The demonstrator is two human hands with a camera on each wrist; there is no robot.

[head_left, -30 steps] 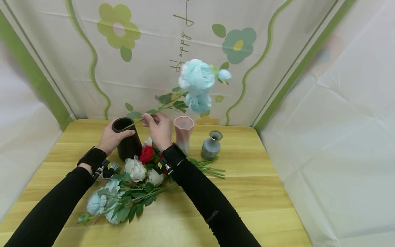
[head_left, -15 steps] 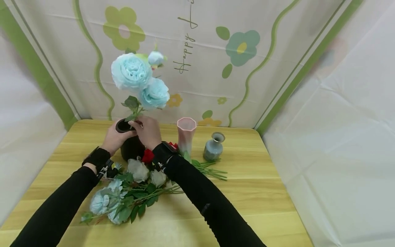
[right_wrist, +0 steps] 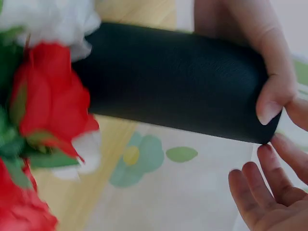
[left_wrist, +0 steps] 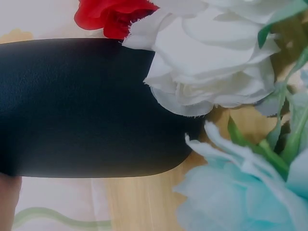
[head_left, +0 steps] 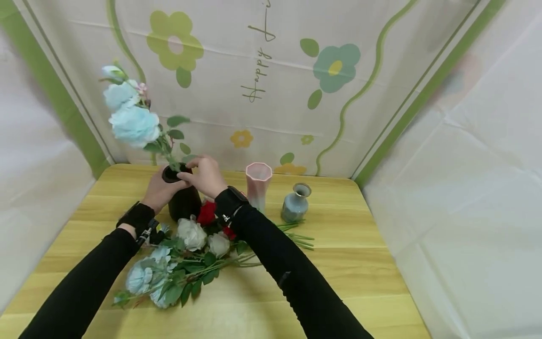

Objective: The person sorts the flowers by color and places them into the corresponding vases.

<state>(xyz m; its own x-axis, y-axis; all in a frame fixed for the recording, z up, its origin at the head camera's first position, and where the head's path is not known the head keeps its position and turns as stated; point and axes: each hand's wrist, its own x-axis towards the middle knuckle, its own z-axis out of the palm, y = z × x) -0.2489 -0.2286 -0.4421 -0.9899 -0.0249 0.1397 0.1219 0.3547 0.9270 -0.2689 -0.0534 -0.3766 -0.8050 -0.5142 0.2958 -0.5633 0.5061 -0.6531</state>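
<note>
My left hand [head_left: 160, 190] grips the upper part of a black vase [head_left: 184, 205], its thumb lying across near the rim. Out of the vase's mouth rises a stem of light blue artificial flowers [head_left: 134, 126], tilted to the left, its lower end hidden inside. Beside the rim is my right hand [head_left: 206, 178]; in the right wrist view its fingers [right_wrist: 269, 180] are loosely extended with nothing seen between them. The left wrist view shows the vase's dark side [left_wrist: 82, 108] beside a white rose [left_wrist: 207, 62] and a blue bloom [left_wrist: 236, 192].
White roses [head_left: 191, 234], red roses [head_left: 206, 213] and more light blue flowers [head_left: 139, 278] lie in front of the black vase on the wooden table [head_left: 347, 263]. A pink vase [head_left: 257, 186] and a small grey-blue vase [head_left: 295, 205] stand to the right. A printed cloth [head_left: 279, 84] hangs behind.
The blue flower stem has swung from right to left and gone down into the black vase. My right hand has moved left to the rim and its fingers have loosened. My left hand stays on the vase.
</note>
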